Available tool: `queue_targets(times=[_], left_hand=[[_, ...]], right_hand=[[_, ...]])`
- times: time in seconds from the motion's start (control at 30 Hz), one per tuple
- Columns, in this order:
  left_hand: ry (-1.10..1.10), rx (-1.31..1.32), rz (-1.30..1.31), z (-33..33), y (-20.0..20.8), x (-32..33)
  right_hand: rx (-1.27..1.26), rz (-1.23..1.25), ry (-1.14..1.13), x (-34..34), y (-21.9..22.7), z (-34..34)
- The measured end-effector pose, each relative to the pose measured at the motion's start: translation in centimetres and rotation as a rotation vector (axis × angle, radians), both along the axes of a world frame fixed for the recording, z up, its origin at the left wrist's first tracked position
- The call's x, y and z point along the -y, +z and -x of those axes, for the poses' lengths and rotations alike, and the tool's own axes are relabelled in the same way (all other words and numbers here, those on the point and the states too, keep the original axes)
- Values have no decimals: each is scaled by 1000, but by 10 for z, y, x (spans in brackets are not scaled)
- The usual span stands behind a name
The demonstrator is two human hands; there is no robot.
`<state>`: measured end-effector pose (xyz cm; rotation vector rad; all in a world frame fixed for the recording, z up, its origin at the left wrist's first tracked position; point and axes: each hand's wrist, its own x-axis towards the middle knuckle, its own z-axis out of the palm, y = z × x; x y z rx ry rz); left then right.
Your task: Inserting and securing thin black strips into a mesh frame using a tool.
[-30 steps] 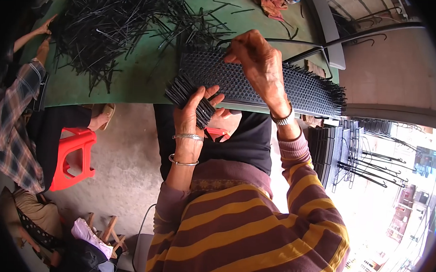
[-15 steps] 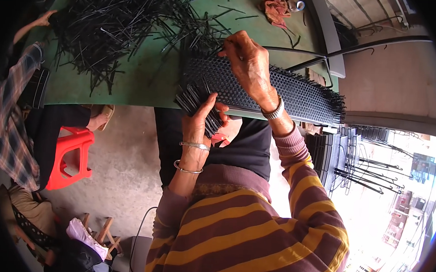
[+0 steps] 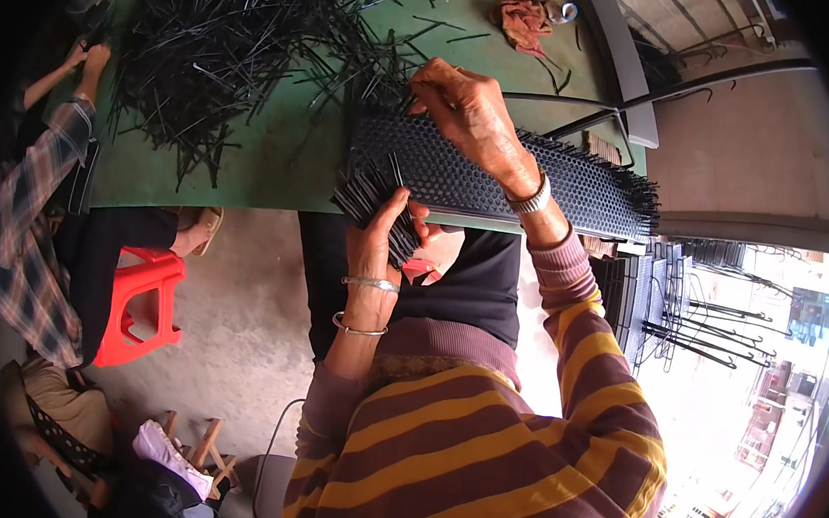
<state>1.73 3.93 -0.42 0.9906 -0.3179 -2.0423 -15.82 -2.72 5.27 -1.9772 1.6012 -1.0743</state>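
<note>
While the green tabletop (image 3: 250,171) carries a heap of loose black rods (image 3: 228,52) (far left), its near edge bears a black perforated panel (image 3: 494,174). Right hand (image 3: 469,112) pinches a rod at the panel; left hand (image 3: 378,238) clasps a rod bundle (image 3: 371,200). Concrete floor (image 3: 243,306) lies below.

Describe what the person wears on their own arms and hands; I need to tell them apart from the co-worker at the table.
Both arms are in a knit sweater with maroon and mustard-yellow stripes and plain maroon cuffs. The left hand is bare, with two thin silver bangles on the wrist. The right hand is bare too, with a silver metal-band wristwatch.
</note>
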Motion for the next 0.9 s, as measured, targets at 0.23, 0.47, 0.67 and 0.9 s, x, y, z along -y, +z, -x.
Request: queue_targets(times=[0.23,0.47,0.67,0.9], left_hand=[[-16,27,-13,0,-5,1],[-29,24,-15,2,-5,0],[-20,30,-27,4,0,-5],[-23,46,-34,4,6,-4]], right_hand=[[53,30,44,7,-17,4],[-362,209,-88,15,-26,-5],[-479,208,-173,12,-43,-5],[302,-332,-26,-38,-1,0]])
